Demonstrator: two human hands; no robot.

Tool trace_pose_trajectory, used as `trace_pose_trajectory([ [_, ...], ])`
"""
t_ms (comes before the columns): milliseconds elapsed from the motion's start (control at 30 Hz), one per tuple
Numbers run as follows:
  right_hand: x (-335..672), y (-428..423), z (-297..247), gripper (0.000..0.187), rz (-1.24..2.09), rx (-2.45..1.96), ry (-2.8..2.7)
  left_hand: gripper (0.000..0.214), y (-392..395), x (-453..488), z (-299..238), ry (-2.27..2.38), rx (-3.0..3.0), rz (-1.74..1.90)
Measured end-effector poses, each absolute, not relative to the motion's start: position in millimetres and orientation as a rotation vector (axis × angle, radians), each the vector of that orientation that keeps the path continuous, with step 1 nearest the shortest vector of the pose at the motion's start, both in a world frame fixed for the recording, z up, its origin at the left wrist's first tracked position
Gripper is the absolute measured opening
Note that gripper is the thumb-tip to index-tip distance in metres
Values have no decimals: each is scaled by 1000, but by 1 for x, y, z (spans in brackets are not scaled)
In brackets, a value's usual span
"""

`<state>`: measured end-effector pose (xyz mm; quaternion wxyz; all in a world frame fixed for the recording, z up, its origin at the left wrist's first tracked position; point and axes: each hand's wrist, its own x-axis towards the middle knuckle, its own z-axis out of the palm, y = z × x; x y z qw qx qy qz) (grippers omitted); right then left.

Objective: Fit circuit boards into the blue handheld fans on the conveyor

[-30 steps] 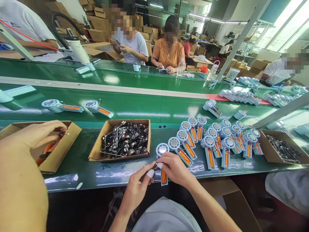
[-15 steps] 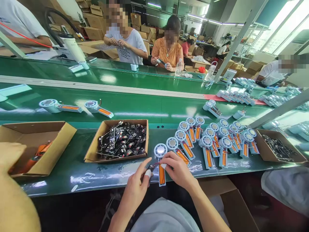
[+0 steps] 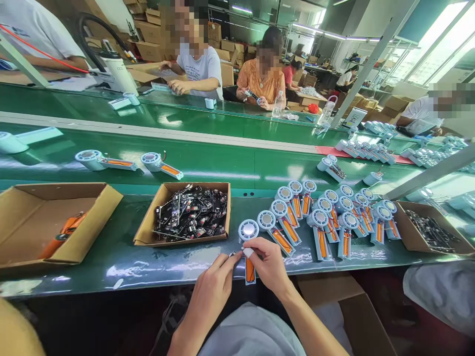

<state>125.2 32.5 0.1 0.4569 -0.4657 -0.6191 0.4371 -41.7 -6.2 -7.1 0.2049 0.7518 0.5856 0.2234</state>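
Fan: pale blue fan (image 3: pixel 248 230), round head face up, slots ringed around a shiny silvery disc; its straight handle lies open, showing a long orange battery (image 3: pixel 250 272).
Fan's place: flat on the dark green counter (image 3: pixel 159 264), just right of the box of boards (image 3: pixel 148 233), handle toward the person's body.
Left hand: left hand (image 3: pixel 215 279), on the near side of the box of boards, grip clamped on a small dark piece (image 3: pixel 233 253), mostly hidden by the fingers.
Right hand: right hand (image 3: pixel 270 264), right of the box of boards, fingertips close together over the top of the fan's handle, a white cover (image 3: pixel 248 252) on the thumb; whether this grip is clamped on anything, I cannot tell.
Boards: black, with small pale and red parts, heaped in their open cardboard box.
More fans: similar fans (image 3: pixel 321 242) crowd together, right of the box of boards.
Brown box: open box (image 3: pixel 96 222) left of the box of boards, orange packs (image 3: pixel 61 236) inside.
Co-worker: person in an orange top (image 3: pixel 256 79), beyond the box of boards, holding a dark strip.
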Motion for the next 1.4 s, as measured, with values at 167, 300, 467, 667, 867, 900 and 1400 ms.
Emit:
trace_pose_trajectory([
  [167,125,35,10,16,1107,-1171,-1622,38,-4,-41,-14,1634,1781,953],
  [300,124,37,20,21,1010,-1185,-1858,31,-5,-39,-5,1641,1533,946],
  [467,122,38,23,26,800,-1264,-2105,31,-7,-41,2,1631,1548,979],
  [667,119,31,16,22,590,-1279,-2251,32,-15,-34,-11,1667,1701,1103],
  [867,124,34,13,24,721,-1200,-2110,33,-12,-36,-15,1590,1707,1138],
  [900,126,37,15,25,794,-1179,-2080,33,-10,-39,-14,1553,1686,1120],
  [1400,147,40,29,19,1386,-1194,-1682,40,-16,-28,9,1373,1579,1088],
])
